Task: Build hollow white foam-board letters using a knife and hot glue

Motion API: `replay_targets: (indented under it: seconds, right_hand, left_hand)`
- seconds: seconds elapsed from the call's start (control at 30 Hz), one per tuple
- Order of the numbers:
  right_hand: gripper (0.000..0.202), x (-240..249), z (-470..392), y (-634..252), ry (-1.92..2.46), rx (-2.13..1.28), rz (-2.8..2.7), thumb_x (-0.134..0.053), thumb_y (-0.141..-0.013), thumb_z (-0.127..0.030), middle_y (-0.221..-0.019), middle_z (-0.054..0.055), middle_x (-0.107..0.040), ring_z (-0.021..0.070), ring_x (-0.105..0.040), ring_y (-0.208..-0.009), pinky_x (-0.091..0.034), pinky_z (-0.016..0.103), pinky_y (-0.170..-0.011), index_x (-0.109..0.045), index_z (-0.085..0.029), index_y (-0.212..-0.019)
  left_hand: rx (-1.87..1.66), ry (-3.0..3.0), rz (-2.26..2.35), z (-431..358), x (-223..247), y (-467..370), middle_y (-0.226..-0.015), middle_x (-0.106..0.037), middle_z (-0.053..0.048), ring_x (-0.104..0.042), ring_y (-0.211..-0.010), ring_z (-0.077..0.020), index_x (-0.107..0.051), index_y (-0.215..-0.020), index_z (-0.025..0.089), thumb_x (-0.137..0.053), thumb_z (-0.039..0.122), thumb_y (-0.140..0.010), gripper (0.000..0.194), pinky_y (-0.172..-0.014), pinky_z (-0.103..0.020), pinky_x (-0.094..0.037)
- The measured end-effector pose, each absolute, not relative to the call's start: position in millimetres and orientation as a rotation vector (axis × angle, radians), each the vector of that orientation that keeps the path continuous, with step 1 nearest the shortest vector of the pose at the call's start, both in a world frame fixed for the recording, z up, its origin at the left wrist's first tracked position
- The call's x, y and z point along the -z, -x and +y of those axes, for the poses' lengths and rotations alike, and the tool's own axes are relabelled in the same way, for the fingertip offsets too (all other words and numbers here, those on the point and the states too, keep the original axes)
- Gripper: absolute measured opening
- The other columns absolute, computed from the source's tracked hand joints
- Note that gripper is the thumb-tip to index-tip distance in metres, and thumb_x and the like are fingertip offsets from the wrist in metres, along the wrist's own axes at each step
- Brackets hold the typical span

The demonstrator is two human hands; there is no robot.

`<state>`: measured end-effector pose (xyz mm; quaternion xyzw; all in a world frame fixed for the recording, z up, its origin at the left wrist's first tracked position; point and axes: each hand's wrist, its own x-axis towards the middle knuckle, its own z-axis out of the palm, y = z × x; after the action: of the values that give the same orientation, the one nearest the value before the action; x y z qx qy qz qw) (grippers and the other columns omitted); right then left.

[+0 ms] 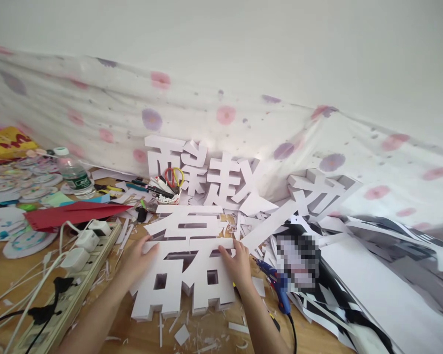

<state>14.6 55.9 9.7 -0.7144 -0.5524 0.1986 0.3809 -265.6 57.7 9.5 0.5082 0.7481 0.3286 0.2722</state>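
Note:
A large white three-dimensional paper character (186,250) lies face up on the wooden table in front of me. My left hand (138,258) grips its left edge, thumb on the top face and the other fingers hidden at the side. Opposite, my right hand (238,263) clasps the right edge in the same way. Just right of that hand rests a blue glue gun (278,282) with a black cord. Behind the piece stand more white paper characters (231,179), leaning towards the wall.
A power strip (84,268) with white plugs and cables runs along the left. Further back are a red sheet (76,214), a water bottle (74,172) and a basket (169,196) with scissors. Paper scraps litter the table, and white sheets (376,280) pile up at right.

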Motion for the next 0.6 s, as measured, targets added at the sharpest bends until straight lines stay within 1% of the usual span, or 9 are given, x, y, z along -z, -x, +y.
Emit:
replay_targets:
  seconds: [0.07,0.13,0.2,0.33,0.4,0.5,0.6]
  right_hand:
    - [0.04,-6.3,56.3,-15.7,1.871,-0.481,-1.46,-0.059,-0.068,-0.043,-0.108,0.016,-0.062,0.0359,-0.05,-0.108,-0.038,0.045,-0.093,-0.064,-0.016,-0.098]
    - [0.045,-2.3,55.9,-16.7,1.899,-0.527,-1.472,-0.057,-0.07,-0.043,-0.108,0.017,-0.062,0.0367,-0.05,-0.108,-0.038,0.046,-0.092,-0.063,-0.013,-0.103]
    - [0.05,2.6,55.4,-17.5,1.891,-0.583,-1.454,-0.055,-0.071,-0.044,-0.108,0.019,-0.061,0.0365,-0.051,-0.107,-0.04,0.046,-0.091,-0.061,-0.011,-0.108]
    - [0.049,14.3,56.0,-19.4,1.791,-0.651,-1.342,-0.056,-0.07,-0.042,-0.109,0.014,-0.062,0.0308,-0.056,-0.103,-0.043,0.041,-0.088,-0.059,-0.016,-0.111]
    - [0.049,19.1,56.8,-20.4,1.75,-0.686,-1.288,-0.057,-0.069,-0.041,-0.109,0.012,-0.063,0.028,-0.057,-0.101,-0.045,0.038,-0.086,-0.059,-0.018,-0.112]
    - [0.049,22.9,57.1,-21.7,1.716,-0.721,-1.277,-0.055,-0.07,-0.041,-0.107,0.011,-0.064,0.0261,-0.059,-0.096,-0.047,0.037,-0.083,-0.059,-0.017,-0.112]
    - [0.049,23.7,55.8,-22.4,1.722,-0.723,-1.286,-0.051,-0.073,-0.041,-0.106,0.013,-0.064,0.0261,-0.059,-0.094,-0.047,0.037,-0.082,-0.06,-0.014,-0.113]
  left_hand:
    - [-0.8,-1.463,2.058,59.7,-6.5,264.6,-0.104,-0.064,-0.012,-0.061,-0.092,-0.0297,-0.06,-0.105,0.016,-0.05,0.043,-0.069,0.045,-0.081,-0.041,-0.047]
    - [-0.769,-1.558,2.12,60.1,-3.4,264.2,-0.107,-0.061,-0.014,-0.056,-0.103,-0.0319,-0.06,-0.103,0.015,-0.049,0.043,-0.069,0.046,-0.09,-0.042,-0.043]
    - [-0.78,-1.589,2.144,60.0,1.0,265.1,-0.11,-0.059,-0.015,-0.052,-0.11,-0.0318,-0.059,-0.103,0.014,-0.049,0.043,-0.068,0.047,-0.094,-0.042,-0.04]
    - [-0.852,-1.516,2.067,59.9,11.2,271.4,-0.111,-0.06,-0.014,-0.056,-0.106,-0.0277,-0.053,-0.109,0.014,-0.047,0.044,-0.068,0.051,-0.087,-0.037,-0.045]
    - [-0.823,-1.493,2.063,59.2,14.6,274.8,-0.112,-0.061,-0.013,-0.058,-0.104,-0.027,-0.051,-0.113,0.016,-0.045,0.045,-0.07,0.052,-0.086,-0.036,-0.046]
    - [-0.737,-1.48,2.101,57.4,16.9,276.8,-0.113,-0.063,-0.011,-0.058,-0.105,-0.0275,-0.053,-0.115,0.019,-0.042,0.047,-0.074,0.051,-0.088,-0.037,-0.044]
    - [-0.741,-1.478,2.079,56.7,18.1,277.2,-0.116,-0.062,-0.013,-0.057,-0.107,-0.0278,-0.057,-0.11,0.016,-0.037,0.046,-0.075,0.049,-0.091,-0.037,-0.042]
